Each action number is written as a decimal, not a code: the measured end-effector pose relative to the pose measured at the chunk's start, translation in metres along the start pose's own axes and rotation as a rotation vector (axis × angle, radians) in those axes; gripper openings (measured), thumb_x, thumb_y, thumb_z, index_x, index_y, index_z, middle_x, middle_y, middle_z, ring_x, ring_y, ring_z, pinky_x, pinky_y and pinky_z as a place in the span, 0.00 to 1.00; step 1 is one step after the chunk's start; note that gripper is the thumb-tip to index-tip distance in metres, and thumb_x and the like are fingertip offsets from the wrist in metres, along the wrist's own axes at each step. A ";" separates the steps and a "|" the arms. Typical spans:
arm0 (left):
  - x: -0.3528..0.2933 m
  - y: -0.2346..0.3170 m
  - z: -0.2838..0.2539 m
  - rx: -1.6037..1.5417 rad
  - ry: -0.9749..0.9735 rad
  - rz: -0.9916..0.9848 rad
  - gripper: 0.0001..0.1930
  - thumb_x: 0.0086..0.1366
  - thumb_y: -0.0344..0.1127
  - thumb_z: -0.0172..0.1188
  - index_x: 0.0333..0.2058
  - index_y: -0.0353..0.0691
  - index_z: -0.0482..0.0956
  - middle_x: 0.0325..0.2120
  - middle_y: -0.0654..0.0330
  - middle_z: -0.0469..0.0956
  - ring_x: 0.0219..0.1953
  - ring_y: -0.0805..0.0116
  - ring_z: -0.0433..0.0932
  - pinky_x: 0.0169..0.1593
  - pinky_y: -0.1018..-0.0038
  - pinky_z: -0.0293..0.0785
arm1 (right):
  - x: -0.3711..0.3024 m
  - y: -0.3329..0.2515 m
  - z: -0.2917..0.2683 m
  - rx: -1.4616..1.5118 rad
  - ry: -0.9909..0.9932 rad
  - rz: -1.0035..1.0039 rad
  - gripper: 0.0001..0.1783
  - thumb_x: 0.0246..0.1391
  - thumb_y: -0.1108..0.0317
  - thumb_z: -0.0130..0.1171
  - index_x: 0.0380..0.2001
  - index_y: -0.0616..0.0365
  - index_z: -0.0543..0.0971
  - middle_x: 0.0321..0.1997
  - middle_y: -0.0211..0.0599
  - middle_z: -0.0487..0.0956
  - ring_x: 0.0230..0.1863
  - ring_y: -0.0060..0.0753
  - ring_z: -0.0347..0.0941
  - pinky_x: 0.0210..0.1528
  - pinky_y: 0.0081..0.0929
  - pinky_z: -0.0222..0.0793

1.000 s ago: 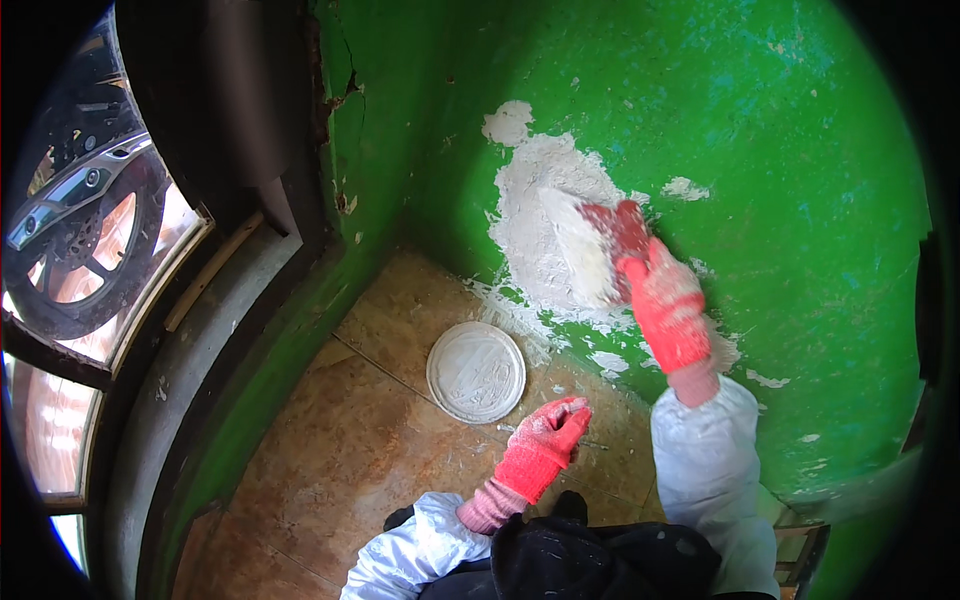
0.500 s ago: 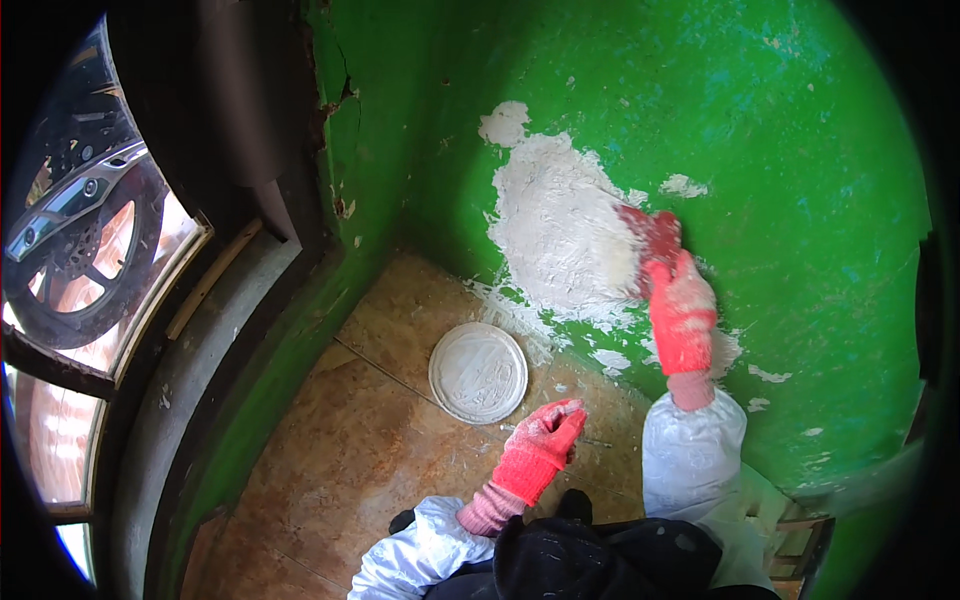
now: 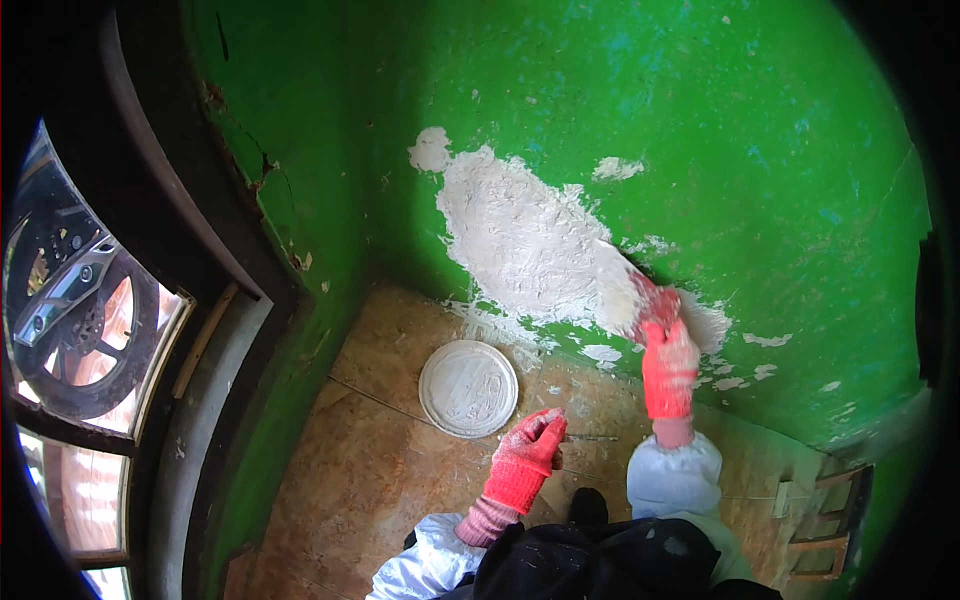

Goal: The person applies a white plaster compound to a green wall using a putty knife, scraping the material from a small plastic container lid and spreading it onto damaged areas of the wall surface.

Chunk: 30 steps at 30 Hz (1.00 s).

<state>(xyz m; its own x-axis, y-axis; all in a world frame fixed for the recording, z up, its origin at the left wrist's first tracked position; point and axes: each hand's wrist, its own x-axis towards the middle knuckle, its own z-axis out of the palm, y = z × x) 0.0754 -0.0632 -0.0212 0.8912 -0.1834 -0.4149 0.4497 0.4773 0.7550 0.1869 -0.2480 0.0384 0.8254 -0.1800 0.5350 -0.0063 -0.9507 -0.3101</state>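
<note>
My right hand (image 3: 669,365), in a red putty-smeared glove, is closed around a wide putty knife (image 3: 618,290). Its pale, coated blade lies against the lower right edge of a white putty patch (image 3: 525,235) on the green wall. My left hand (image 3: 528,455), gloved in red too, hangs low over the floor, fingers curled and pressed together. Whatever they may hold is hidden. Just beyond that hand, on the brown floor, sits a round white container or lid (image 3: 423,390) smeared with putty.
On the left, a dark-framed glazed opening (image 3: 160,350) shows a motorcycle wheel (image 3: 90,350) outside. Cracks and chips mark the wall corner (image 3: 268,165). A wooden frame-like piece (image 3: 825,525) stands at the lower right. Putty crumbs and smears (image 3: 602,354) lie along the wall base.
My right hand has moved the putty knife downward along the wall, to the patch's lower right. The view has shifted toward the right. My left hand stays near the floor, fingers still curled.
</note>
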 end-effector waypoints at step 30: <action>-0.002 -0.059 0.033 0.081 -0.046 -0.025 0.22 0.61 0.44 0.58 0.50 0.38 0.69 0.33 0.61 0.76 0.28 0.75 0.74 0.30 0.76 0.72 | -0.117 0.009 0.016 1.421 -0.466 0.296 0.18 0.41 0.76 0.61 0.41 0.59 0.77 0.42 0.37 0.73 0.51 0.35 0.68 0.59 0.35 0.61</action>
<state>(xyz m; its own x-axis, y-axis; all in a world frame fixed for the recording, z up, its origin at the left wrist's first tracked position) 0.0493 -0.1195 -0.0483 0.8804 -0.2349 -0.4120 0.4738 0.4016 0.7837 0.0993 -0.2315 -0.0391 0.9925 0.0373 0.1164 0.1081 0.1760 -0.9784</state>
